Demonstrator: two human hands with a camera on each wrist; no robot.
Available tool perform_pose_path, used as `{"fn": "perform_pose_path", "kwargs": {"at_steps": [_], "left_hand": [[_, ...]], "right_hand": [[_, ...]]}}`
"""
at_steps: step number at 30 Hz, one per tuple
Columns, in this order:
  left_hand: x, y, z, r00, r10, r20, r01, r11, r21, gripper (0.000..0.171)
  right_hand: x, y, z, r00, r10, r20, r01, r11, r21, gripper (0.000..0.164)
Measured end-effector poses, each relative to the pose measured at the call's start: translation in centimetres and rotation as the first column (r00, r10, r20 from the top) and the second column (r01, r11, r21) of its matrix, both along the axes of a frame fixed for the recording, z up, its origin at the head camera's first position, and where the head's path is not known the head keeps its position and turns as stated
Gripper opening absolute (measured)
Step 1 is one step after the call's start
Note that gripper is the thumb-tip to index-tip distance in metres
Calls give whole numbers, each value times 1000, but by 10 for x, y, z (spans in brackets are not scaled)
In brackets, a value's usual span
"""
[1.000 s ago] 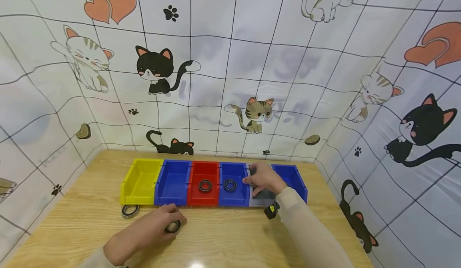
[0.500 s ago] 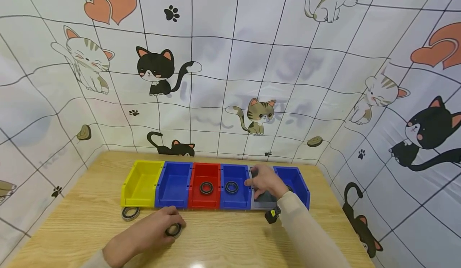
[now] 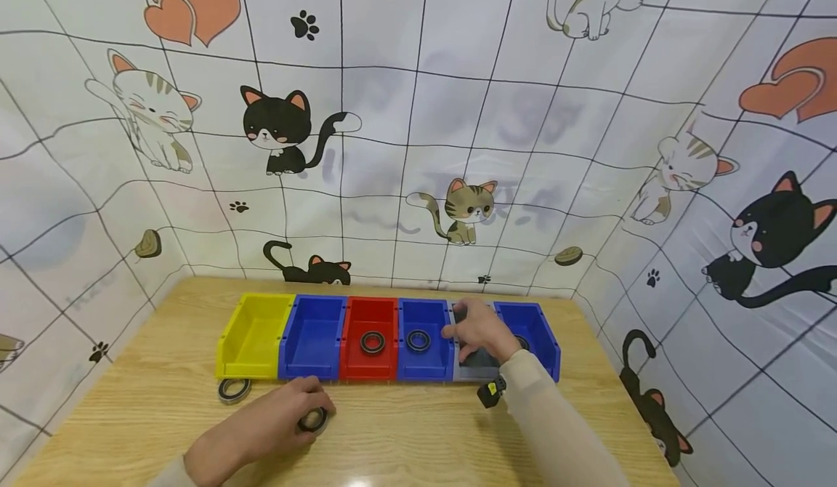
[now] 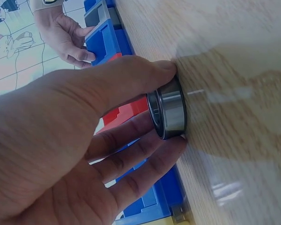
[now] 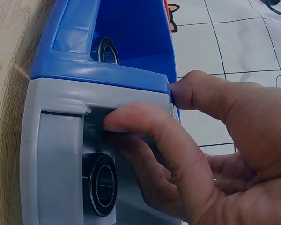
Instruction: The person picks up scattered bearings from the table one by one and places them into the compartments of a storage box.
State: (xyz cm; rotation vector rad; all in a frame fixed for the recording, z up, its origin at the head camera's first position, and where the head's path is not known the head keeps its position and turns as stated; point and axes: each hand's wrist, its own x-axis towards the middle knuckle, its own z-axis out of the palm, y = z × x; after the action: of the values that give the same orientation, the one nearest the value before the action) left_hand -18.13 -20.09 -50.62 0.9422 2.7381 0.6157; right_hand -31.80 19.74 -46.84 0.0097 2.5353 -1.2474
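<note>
My left hand (image 3: pixel 288 414) pinches a ball bearing (image 4: pixel 173 110) between thumb and fingertips, low over the table in front of the bins. Whether that bearing touches the wood, I cannot tell. My right hand (image 3: pixel 482 331) reaches over the grey bin (image 5: pixel 61 159). Its thumb lies at the top edge of the wall shared with the neighbouring blue bin (image 3: pixel 428 320), and its curled fingers reach inside the grey bin, gripping around that wall. Another bearing (image 5: pixel 103 185) stands inside the grey bin. The blue bin holds a bearing (image 3: pixel 418 340) too.
In the same row are a yellow bin (image 3: pixel 258 334), a left blue bin (image 3: pixel 316 334), a red bin (image 3: pixel 371 316) with a bearing (image 3: pixel 373 342), and a far-right blue bin (image 3: pixel 536 327) with a partly hidden bearing (image 3: pixel 522 342). One loose bearing (image 3: pixel 234 390) lies before the yellow bin.
Both hands stay nearly where they were, while the head view has shifted slightly. The bearing in the far-right blue bin, hidden a second ago, now shows beside the right wrist.
</note>
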Motion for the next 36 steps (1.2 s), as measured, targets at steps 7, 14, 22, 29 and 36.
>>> {"fn": "perform_pose_path", "kwargs": {"at_steps": [7, 14, 22, 29, 36], "left_hand": [[-2, 2, 3, 999, 5, 36, -5, 1000, -5, 34], [0, 2, 3, 1000, 5, 14, -5, 1000, -3, 33], [1, 3, 4, 1000, 9, -23, -9, 1000, -4, 32], [3, 4, 8, 997, 22, -73, -19, 999, 30, 29], [1, 3, 12, 974, 10, -227, 0, 999, 45, 30]], "right_hand": [[1, 0, -1, 1000, -11, -2, 11, 1000, -20, 74], [2, -1, -1, 1000, -4, 1, 4, 999, -37, 73], [2, 0, -3, 1000, -11, 1, 11, 999, -41, 73], [3, 0, -4, 1000, -18, -6, 17, 999, -48, 71], [6, 1, -2, 1000, -19, -10, 18, 998, -66, 68]]}}
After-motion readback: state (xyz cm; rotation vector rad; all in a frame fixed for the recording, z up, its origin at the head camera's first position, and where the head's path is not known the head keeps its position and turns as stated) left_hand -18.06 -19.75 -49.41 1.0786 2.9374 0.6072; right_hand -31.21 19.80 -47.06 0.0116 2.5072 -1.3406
